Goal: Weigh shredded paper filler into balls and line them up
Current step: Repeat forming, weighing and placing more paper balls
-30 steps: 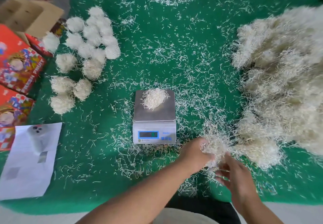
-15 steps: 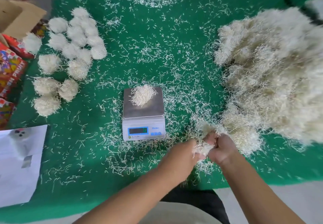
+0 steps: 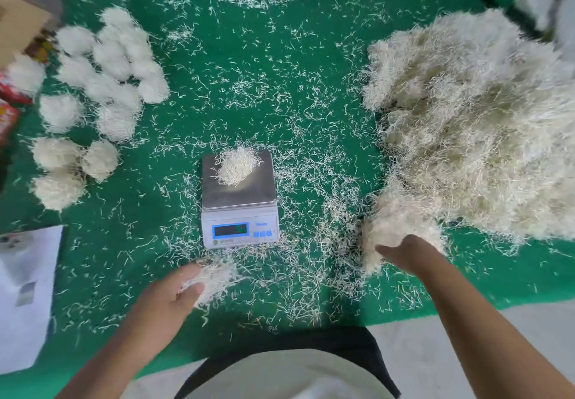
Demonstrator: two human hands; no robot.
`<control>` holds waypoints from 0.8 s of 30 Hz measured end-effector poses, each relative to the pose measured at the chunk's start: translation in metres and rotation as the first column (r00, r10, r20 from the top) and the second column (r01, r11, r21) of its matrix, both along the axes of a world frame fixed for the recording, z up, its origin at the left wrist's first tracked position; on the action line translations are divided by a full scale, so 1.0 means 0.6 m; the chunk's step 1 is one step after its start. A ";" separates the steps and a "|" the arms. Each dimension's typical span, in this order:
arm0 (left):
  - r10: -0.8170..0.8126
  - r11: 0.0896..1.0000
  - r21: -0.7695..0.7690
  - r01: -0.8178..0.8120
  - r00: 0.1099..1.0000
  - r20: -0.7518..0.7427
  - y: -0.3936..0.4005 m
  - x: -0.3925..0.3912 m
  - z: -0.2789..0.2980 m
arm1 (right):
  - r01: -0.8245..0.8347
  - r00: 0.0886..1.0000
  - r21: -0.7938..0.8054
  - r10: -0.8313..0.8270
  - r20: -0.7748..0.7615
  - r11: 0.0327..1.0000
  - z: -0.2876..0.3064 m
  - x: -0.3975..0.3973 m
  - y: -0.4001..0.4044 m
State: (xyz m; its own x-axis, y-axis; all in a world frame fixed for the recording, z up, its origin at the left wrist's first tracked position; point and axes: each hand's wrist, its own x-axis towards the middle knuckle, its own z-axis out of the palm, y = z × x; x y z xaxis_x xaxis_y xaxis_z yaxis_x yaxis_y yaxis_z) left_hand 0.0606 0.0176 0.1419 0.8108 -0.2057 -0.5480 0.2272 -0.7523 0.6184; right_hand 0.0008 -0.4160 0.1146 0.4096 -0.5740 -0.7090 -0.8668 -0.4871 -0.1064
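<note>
the left hand (image 3: 174,293) is gripping a small tuft of shredded paper (image 3: 214,277) just in front of the scale (image 3: 239,209). the right hand (image 3: 407,252) is reaching into the big pile (image 3: 473,125), fingers hidden. finished balls (image 3: 102,93) are sitting far left on the desk (image 3: 280,56).

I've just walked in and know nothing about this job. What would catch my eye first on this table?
Probably the huge heap of shredded paper on the right of the green mat, with the right hand at its near edge. Next, the small scale in the middle, a tuft on its pan. At far left, finished paper balls sit clustered.
</note>
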 end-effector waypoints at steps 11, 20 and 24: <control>-0.077 0.961 -0.265 0.079 0.997 0.020 -0.167 0.010 0.025 | -0.291 0.753 0.530 -0.151 0.641 0.796 0.060 0.001 0.214; -0.029 0.962 -0.270 0.051 0.996 0.082 -0.215 0.000 0.031 | -0.148 0.730 0.611 -0.331 0.599 0.778 0.049 -0.029 0.143; 0.067 0.977 -0.210 -0.039 0.989 0.130 -0.184 0.031 0.034 | -0.201 0.825 0.602 -0.198 0.529 0.773 0.065 -0.045 0.074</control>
